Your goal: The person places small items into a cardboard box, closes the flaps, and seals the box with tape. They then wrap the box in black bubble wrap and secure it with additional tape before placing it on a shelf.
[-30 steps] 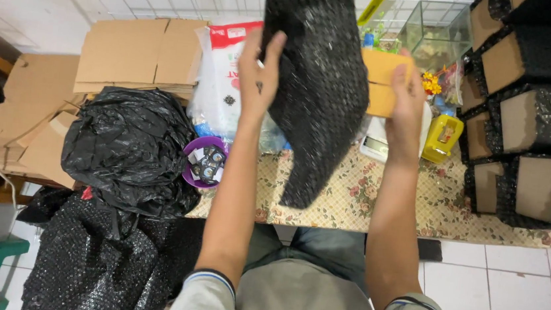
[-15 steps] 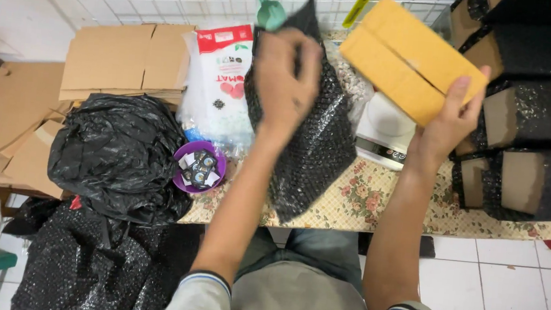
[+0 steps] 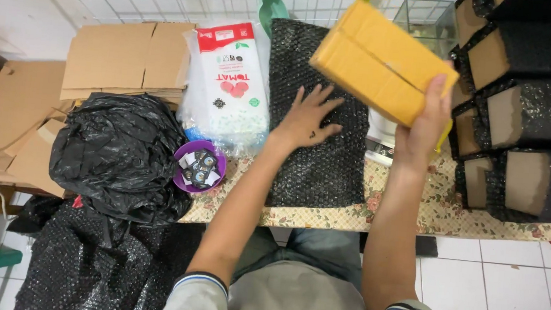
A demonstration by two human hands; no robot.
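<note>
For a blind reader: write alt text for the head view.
The left hand presses flat a black bubble wrap sheet on a floral table, while the right hand holds a cardboard box above it.

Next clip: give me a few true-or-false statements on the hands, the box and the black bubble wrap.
1. The left hand lies flat on the bubble wrap. True.
2. The right hand holds a cardboard box above the table. True.
3. The box is already wrapped in black. False: it is bare brown cardboard.
4. The bubble wrap hangs in the air. False: it lies spread on the table.
5. The purple bowl sits to the right of the bubble wrap. False: it sits to its left, beside the black bag.
</note>
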